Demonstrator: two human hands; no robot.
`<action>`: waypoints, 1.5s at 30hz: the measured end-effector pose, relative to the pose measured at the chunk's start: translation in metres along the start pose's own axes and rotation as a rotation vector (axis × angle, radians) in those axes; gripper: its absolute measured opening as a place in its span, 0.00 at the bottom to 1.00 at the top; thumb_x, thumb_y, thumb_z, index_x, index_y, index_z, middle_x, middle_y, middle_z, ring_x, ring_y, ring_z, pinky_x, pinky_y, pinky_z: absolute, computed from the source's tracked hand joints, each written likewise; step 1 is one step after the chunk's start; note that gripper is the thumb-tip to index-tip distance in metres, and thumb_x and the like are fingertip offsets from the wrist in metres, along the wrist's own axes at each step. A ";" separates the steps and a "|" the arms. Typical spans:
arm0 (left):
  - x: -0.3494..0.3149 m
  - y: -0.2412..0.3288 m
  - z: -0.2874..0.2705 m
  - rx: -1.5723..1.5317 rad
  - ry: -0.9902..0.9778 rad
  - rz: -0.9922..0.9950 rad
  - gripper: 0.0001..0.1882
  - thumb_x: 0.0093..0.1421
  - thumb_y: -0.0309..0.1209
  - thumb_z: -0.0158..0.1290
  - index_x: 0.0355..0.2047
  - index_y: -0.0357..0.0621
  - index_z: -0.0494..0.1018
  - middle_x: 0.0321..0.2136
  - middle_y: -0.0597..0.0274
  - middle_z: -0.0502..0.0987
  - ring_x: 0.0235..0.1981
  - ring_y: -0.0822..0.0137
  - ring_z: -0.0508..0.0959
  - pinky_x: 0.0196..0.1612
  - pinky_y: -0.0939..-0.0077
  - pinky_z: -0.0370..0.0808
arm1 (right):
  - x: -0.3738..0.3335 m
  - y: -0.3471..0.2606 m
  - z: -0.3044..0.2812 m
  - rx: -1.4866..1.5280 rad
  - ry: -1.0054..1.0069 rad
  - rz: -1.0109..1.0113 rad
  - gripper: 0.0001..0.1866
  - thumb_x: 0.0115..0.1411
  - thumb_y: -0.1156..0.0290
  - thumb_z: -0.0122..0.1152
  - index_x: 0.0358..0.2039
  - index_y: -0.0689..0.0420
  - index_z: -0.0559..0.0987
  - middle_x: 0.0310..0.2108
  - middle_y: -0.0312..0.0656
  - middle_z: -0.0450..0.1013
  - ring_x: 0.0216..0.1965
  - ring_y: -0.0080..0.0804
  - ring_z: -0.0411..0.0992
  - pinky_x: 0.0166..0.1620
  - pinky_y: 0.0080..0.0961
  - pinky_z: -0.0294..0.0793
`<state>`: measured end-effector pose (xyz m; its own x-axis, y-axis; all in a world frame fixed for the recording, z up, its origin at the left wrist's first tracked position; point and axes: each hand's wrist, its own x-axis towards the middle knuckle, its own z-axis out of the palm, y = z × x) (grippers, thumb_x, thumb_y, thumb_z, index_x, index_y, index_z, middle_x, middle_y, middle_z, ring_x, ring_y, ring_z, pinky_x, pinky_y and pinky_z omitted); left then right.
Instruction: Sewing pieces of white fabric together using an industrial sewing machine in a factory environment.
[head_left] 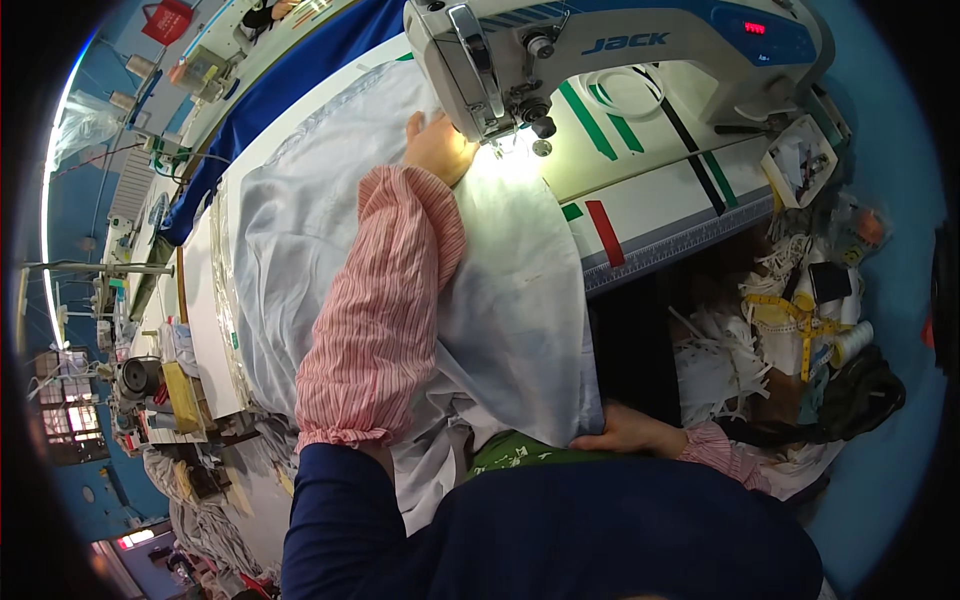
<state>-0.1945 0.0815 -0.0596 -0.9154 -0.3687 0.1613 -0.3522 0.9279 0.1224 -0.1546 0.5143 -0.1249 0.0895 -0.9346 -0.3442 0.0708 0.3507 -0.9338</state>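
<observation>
Pale blue-grey fabric (515, 270) lies spread across the white desk (655, 202) beneath the head of the sewing machine (690, 50), its near part hanging over the front edge toward the person's lap. The left hand (440, 148) rests on it just left of the lit needle area, loosely open with fingers a little apart. The right hand (635, 430) touches the fabric's lower corner with its fingertips; how firmly they close there I cannot tell. Under that corner shows green patterned cloth (515, 455). Right of the needle, green strips (588, 120), a black strip (690, 140) and a red strip (605, 232) lie on the desk, with a white box (790, 192) beyond them. Lower right, a yellow tape measure (806, 345) lies among thread and scraps.
</observation>
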 end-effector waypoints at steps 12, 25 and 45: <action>-0.034 -0.022 -0.030 0.137 0.096 -0.115 0.20 0.64 0.43 0.43 0.55 0.53 0.67 0.59 0.64 0.65 0.63 0.63 0.60 0.60 0.41 0.56 | -0.017 -0.013 0.009 -0.070 -0.168 -0.065 0.21 0.56 0.59 0.66 0.38 0.66 0.79 0.34 0.49 0.78 0.35 0.37 0.77 0.42 0.28 0.74; -0.279 -0.103 -0.054 0.246 0.046 -0.736 0.30 0.65 0.56 0.34 0.64 0.62 0.58 0.65 0.58 0.56 0.67 0.55 0.54 0.61 0.37 0.51 | -0.067 -0.032 0.053 0.196 -0.269 -0.045 0.34 0.52 0.67 0.71 0.57 0.62 0.67 0.52 0.45 0.71 0.53 0.32 0.68 0.56 0.29 0.67; -0.377 0.236 -0.083 -1.437 -0.376 -0.445 0.24 0.64 0.45 0.51 0.49 0.37 0.69 0.39 0.63 0.76 0.37 0.72 0.75 0.39 0.77 0.72 | -0.120 -0.049 0.117 -0.268 -0.458 -0.193 0.27 0.65 0.50 0.52 0.37 0.68 0.77 0.31 0.50 0.76 0.35 0.39 0.74 0.41 0.31 0.71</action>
<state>0.0841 0.4348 -0.0103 -0.8634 -0.3516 -0.3618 -0.3244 -0.1623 0.9319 -0.0527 0.6158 -0.0265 0.5263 -0.8382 -0.1430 -0.1210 0.0926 -0.9883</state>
